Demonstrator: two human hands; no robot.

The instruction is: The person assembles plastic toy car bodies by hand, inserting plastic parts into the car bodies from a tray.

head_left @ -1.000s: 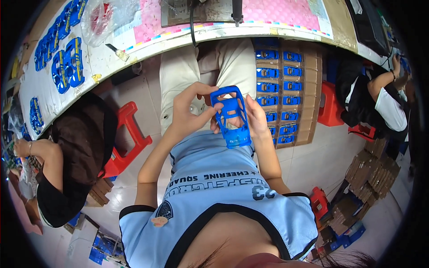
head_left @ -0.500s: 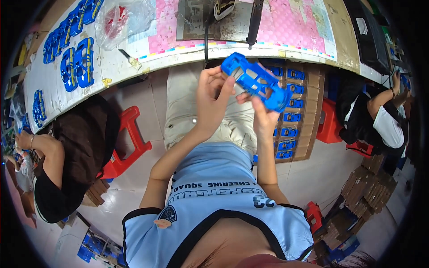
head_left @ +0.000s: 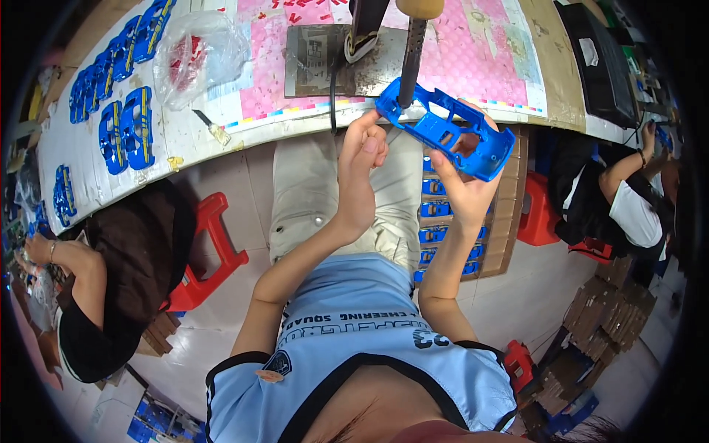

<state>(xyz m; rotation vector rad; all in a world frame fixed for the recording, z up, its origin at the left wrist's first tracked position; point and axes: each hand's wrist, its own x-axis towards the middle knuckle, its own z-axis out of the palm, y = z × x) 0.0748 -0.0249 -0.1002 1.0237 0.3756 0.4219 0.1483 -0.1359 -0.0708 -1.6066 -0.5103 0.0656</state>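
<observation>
My right hand [head_left: 473,184] grips a blue plastic toy car body shell [head_left: 487,151] by its right end, the hollow inside showing. Over the shell's left end stands a soldering-iron-like tool [head_left: 414,59] with a yellowish handle and dark perforated barrel; its tip reaches down into the shell. My left hand [head_left: 362,159] is closed, thumb against curled fingers. Its index fingertip meets the shell's left end, and whether anything small lies in the curled fingers is hidden. A metal plate [head_left: 310,63] lies on the table just beyond.
More blue car shells [head_left: 136,129] stand at the table's left, beside a clear bag [head_left: 210,63] with red pieces. A small knife [head_left: 214,129] lies near the edge. A cardboard tray [head_left: 506,221] of shells is below right. Co-workers sit on red stools [head_left: 210,258] on both sides.
The shell has moved up to the table edge, under the tool's tip, and has been turned. My left hand's grip on it has loosened, with the fingers now curled.
</observation>
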